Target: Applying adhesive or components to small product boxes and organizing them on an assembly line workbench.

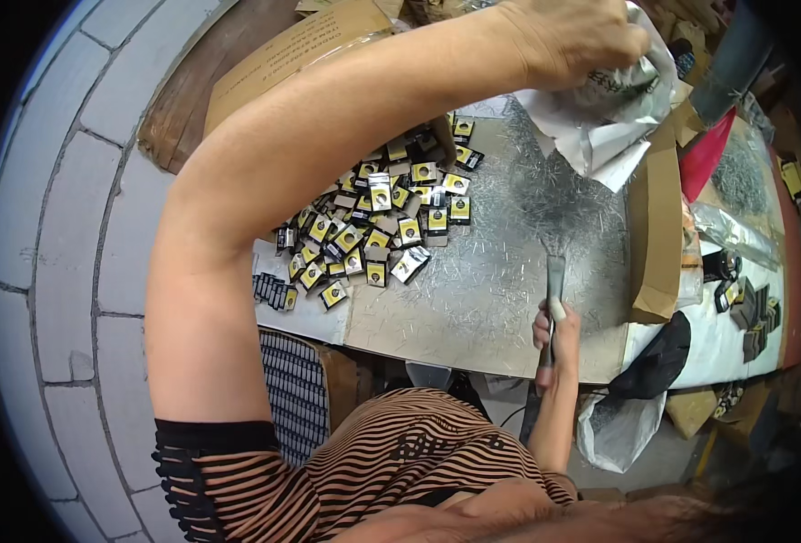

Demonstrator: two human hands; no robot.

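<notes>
1. Pale grey blocks (75, 208) with dark joints fill the far left; in front of me runs a worktable (378, 330) with a dull, metallic-looking top, fine thin metal bits (477, 303) strewn over much of it.
2. Up goes my left arm, bent right across the view; my left hand (586, 36), partly cut off by the upper edge, has its fingers closed on a crumpled pale bag (631, 113); the bag hangs over the far right of the tabletop, its ragged lower edge pointing down.
3. Down here my right hand (565, 339) is wrapped around a long, narrow tool (555, 271); my thumb lies along its handle, and the far end points away from me, reaching a dark, dense patch of those bits.
4. So that's 2 hands, 2 grips, both closed; bag high, tool low, the dark patch between them.
5. Left of the tool sits a loose heap of small yellow, black and white boxes (351, 237), partly behind my raised arm; a big cardboard carton (287, 54) stands beyond.
6. Over on the right, an open cardboard box (658, 235) stands along the metallic area; a black bag (658, 357) droops at the table's near edge, with a clear plastic bag (619, 434) below it.
</notes>
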